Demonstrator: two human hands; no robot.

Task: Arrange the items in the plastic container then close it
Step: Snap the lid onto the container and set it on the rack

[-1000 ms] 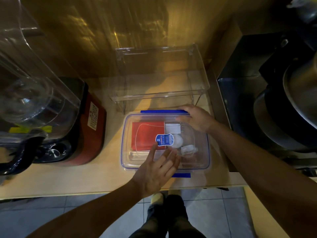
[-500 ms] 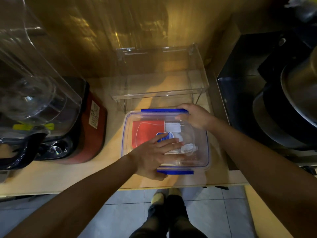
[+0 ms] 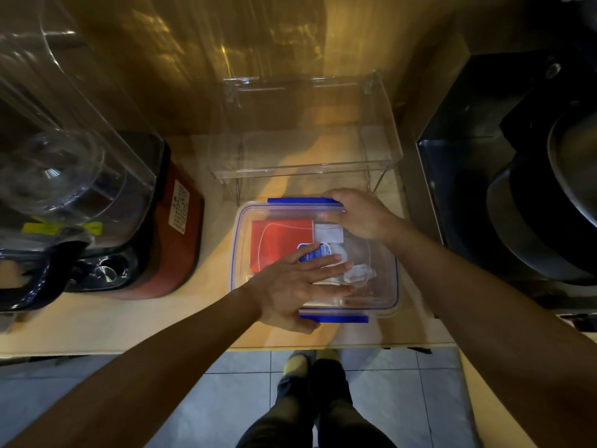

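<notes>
Closing step judged in hand: clear lid [image 3: 371, 279] seated on plastic container [image 3: 237, 253] at counter's near edge. Left hand [image 3: 297, 282] pressed flat, grasping nothing; right hand [image 3: 358, 215] curled over far blue latch [image 3: 297, 201]. Near latch [image 3: 334, 319] to be snapped next.

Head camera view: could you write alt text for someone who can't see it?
Two bare hands press the lid onto a clear plastic container with blue clips: left hand flat near the front, right hand at the back corner. A blender stands beside it.
</notes>
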